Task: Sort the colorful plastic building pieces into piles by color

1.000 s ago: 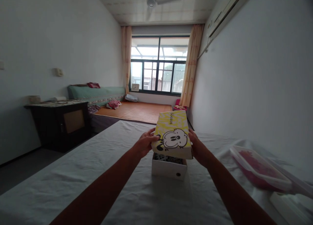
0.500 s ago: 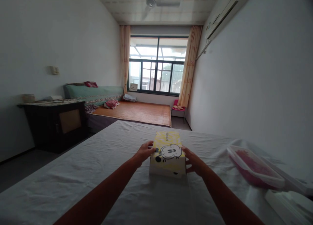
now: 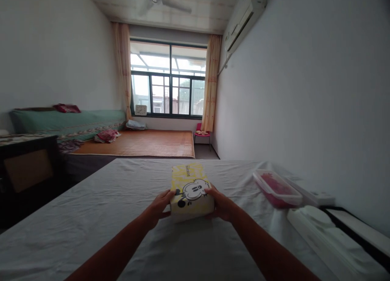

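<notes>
A yellow and white shoe box (image 3: 189,189) with a black cartoon face on its lid rests on the white-sheeted table (image 3: 122,216) in front of me. Its lid is down on the box. My left hand (image 3: 162,204) grips the box's left side, fingers curled against it. My right hand (image 3: 219,203) holds the right side the same way. Both forearms reach in from the bottom of the view.
A clear lidded container with pink contents (image 3: 276,187) lies to the right of the box. White flat items (image 3: 332,240) lie along the right wall. A dark cabinet (image 3: 24,171) stands at left, a bed with a bamboo mat (image 3: 143,142) beyond.
The lid, held tilted above the open box a second ago, has come down and now covers it. Both hands stayed on the box's sides. My view has swung to the right.
</notes>
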`<action>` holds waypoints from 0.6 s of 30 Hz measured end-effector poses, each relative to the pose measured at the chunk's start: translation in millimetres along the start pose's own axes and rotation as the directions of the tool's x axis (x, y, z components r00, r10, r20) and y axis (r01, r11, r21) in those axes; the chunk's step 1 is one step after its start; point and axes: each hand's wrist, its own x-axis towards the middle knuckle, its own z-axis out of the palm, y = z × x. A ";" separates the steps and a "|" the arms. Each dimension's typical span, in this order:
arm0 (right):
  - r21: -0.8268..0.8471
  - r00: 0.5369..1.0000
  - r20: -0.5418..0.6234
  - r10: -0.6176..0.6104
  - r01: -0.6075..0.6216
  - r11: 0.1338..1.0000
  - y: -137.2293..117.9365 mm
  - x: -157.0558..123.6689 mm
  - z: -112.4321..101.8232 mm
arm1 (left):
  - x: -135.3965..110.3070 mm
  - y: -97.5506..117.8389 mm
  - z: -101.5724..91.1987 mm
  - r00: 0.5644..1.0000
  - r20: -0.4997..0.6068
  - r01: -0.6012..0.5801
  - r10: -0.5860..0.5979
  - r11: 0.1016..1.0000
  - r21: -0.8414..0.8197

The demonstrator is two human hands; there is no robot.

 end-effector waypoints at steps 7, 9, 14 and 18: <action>0.064 0.977 -0.184 -0.108 0.122 0.991 -4.2 -26.4 -65.6 | 20.8 15.3 73.9 0.972 0.234 0.071 -0.031 0.984 -0.163; -0.005 0.955 -0.280 -0.094 0.097 0.995 -5.9 -40.8 -87.6 | 30.2 16.6 101.2 0.962 0.268 0.106 -0.053 0.977 -0.184; -0.635 0.596 -0.592 -0.542 0.069 0.769 7.7 -92.3 -129.0 | 45.4 14.7 168.0 0.975 0.206 0.129 -0.081 0.964 -0.234; -0.768 0.546 -0.493 -0.678 0.093 0.633 33.3 -135.6 -131.9 | 54.5 13.3 219.1 0.979 0.194 0.115 -0.061 0.953 -0.280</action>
